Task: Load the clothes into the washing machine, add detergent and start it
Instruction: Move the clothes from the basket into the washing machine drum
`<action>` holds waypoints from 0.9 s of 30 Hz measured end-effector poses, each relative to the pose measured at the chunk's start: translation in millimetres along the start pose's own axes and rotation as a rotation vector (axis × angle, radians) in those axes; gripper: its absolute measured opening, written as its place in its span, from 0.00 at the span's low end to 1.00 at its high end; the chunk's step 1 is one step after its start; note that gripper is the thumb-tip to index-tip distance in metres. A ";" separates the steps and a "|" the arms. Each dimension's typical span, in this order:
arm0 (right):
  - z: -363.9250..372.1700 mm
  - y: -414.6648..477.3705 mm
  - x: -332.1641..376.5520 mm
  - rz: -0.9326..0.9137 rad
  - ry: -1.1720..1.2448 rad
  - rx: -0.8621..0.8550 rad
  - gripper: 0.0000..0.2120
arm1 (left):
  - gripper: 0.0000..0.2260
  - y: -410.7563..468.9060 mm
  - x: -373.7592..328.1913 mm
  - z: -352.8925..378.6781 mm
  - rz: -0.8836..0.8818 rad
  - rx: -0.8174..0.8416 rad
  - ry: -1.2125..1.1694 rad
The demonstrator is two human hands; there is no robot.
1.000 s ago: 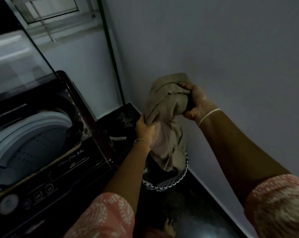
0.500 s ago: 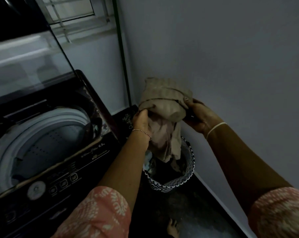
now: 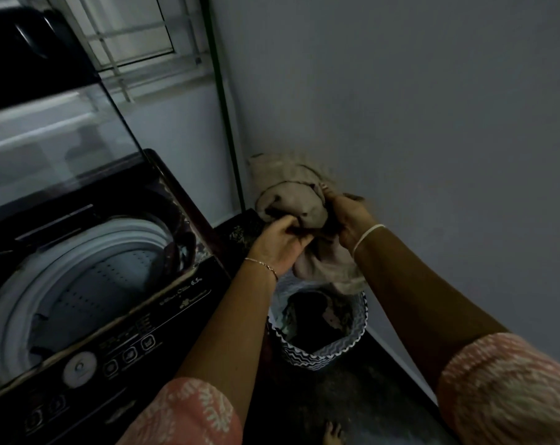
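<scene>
A beige garment [image 3: 290, 200] is bunched up in the air above a laundry basket [image 3: 320, 356], close to the grey wall [image 3: 433, 123], with its lower part hanging down to the basket's rim. The left hand [image 3: 280, 244] grips a fold at the garment's lower front, fingers curled into the cloth; the right hand [image 3: 347, 218] clutches its right side, thumb on top. The basket (zigzag-patterned, dark clothes inside) stands on the dark floor [image 3: 352, 406] just to the right of the washing machine [image 3: 111, 348]. The machine's glass lid [image 3: 47, 139] is raised and its drum [image 3: 89, 284] is open, with some dark cloth lying low inside. A thin bracelet [image 3: 262, 264] circles the left wrist, a pale band [image 3: 367, 236] the right
</scene>
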State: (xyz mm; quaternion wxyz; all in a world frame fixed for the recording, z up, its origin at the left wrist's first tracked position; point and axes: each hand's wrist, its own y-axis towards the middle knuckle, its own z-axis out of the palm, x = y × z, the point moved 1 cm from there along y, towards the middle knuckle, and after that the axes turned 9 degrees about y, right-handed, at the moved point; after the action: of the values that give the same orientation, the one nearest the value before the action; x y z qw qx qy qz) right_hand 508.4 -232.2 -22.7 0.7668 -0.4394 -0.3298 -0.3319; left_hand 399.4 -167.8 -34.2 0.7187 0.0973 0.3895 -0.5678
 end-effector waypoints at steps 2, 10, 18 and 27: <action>-15.5 34.9 -15.9 -0.018 -0.020 -0.041 0.36 | 0.11 -0.4 8.1 1.9 0.016 0.029 0.012; -12.0 -13.9 -8.1 -0.060 0.020 -0.109 0.14 | 0.38 5.5 29.0 7.9 -0.006 0.027 0.038; -19.6 -23.0 -7.5 -0.125 -0.166 -0.017 0.09 | 0.21 26.0 33.8 15.7 -0.018 -0.378 0.059; -68.4 -16.6 -60.9 -0.053 0.150 -0.346 0.04 | 0.15 47.9 36.4 19.8 -0.003 -0.496 0.073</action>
State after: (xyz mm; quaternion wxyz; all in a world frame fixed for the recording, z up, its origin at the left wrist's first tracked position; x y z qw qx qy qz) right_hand 475.6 -286.4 -90.9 0.6935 -0.5298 -0.2211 -0.4354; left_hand 452.9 -190.2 -59.8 0.7051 -0.0622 0.5429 -0.4518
